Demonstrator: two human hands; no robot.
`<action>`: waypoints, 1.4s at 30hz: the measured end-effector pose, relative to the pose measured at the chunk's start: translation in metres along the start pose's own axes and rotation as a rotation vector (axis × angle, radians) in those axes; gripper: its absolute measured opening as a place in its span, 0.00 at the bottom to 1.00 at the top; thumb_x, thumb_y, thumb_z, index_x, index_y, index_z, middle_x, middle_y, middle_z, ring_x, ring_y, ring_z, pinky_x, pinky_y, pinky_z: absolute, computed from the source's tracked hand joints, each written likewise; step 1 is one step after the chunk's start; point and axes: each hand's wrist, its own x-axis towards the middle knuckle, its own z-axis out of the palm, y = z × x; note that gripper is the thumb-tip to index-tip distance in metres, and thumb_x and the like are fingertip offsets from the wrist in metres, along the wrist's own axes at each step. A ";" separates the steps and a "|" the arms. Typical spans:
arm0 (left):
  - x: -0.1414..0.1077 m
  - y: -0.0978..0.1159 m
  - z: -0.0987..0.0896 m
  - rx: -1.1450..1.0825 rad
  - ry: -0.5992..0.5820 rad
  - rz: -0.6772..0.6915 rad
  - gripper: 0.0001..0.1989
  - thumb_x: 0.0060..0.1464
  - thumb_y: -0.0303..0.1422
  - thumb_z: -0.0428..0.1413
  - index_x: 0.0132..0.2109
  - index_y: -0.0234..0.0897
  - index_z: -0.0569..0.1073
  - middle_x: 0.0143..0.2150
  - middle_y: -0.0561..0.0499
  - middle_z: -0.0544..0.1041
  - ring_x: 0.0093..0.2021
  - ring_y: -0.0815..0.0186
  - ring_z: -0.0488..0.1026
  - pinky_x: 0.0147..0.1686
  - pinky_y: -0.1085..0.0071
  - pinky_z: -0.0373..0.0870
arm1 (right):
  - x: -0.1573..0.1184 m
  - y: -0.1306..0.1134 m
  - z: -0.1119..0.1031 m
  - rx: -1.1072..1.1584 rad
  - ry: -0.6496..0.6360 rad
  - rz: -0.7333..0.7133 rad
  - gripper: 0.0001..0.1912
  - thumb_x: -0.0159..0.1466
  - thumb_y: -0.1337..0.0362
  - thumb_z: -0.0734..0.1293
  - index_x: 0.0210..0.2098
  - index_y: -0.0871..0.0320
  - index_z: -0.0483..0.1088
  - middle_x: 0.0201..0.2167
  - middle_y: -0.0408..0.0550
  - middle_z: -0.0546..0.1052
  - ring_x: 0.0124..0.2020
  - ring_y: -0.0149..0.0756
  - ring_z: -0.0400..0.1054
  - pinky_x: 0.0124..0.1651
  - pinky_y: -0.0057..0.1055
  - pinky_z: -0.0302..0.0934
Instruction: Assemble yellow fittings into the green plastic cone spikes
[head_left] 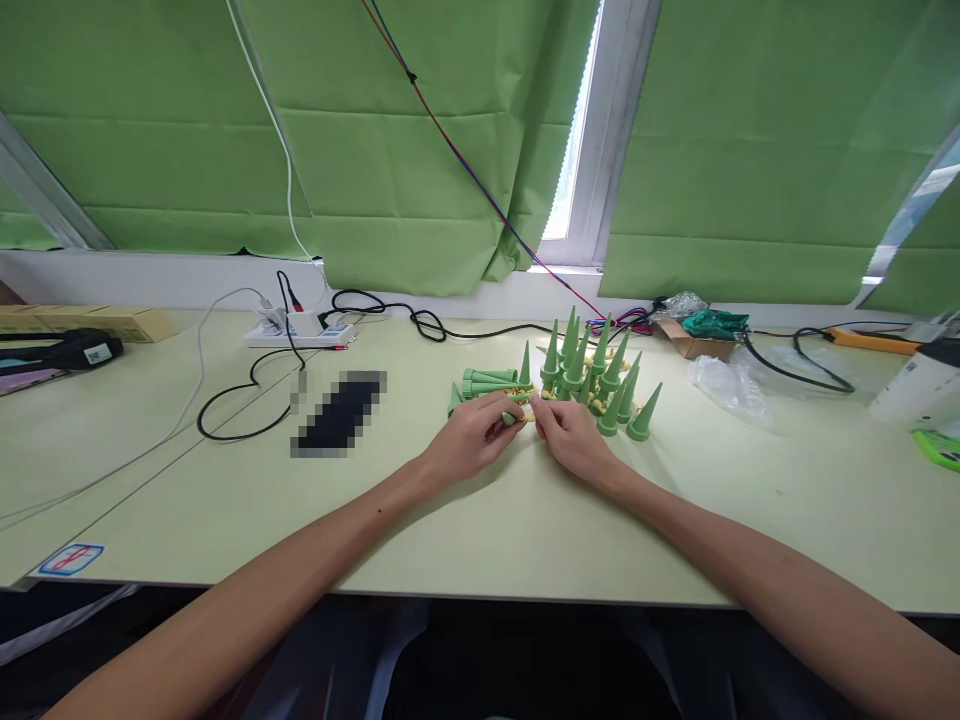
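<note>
My left hand (474,437) is closed around a green cone-shaped spike (511,418), mostly covered by the fingers. A small yellow piece (529,416) shows between my two hands, at the fingertips. My right hand (574,437) is closed in a pinch beside it; what lies between its fingertips is too small to make out. Just beyond the right hand, several green plastic cones (573,370) stand point up on their round bases, with small yellow pieces among them. More green cones (489,380) lie on their sides beyond the left hand.
On the pale table (525,530), a blurred black object (341,412) lies to the left. Behind it are a power strip (300,330) and loose black cables. At the right sit a small cardboard box (697,343), clear plastic wrap (731,388) and a white container (919,385).
</note>
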 end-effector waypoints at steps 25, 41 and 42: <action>0.000 0.002 0.001 0.017 -0.032 -0.016 0.04 0.64 0.29 0.53 0.39 0.37 0.71 0.33 0.51 0.74 0.27 0.71 0.69 0.29 0.74 0.67 | -0.005 -0.005 -0.003 -0.045 0.169 -0.055 0.18 0.73 0.54 0.55 0.30 0.56 0.63 0.18 0.36 0.60 0.20 0.29 0.53 0.28 0.28 0.48; 0.000 0.011 0.000 -0.140 -0.205 -0.356 0.09 0.59 0.31 0.54 0.47 0.40 0.65 0.30 0.56 0.71 0.25 0.69 0.67 0.24 0.74 0.61 | -0.009 -0.001 -0.001 -0.130 0.002 -0.257 0.09 0.68 0.59 0.63 0.41 0.59 0.68 0.22 0.39 0.69 0.21 0.29 0.60 0.29 0.27 0.54; 0.000 0.011 0.000 -0.144 -0.210 -0.359 0.10 0.58 0.31 0.54 0.47 0.40 0.65 0.30 0.56 0.72 0.26 0.69 0.68 0.24 0.74 0.61 | -0.009 0.000 -0.001 -0.140 0.001 -0.262 0.08 0.68 0.60 0.63 0.40 0.59 0.68 0.22 0.39 0.70 0.21 0.29 0.60 0.29 0.27 0.54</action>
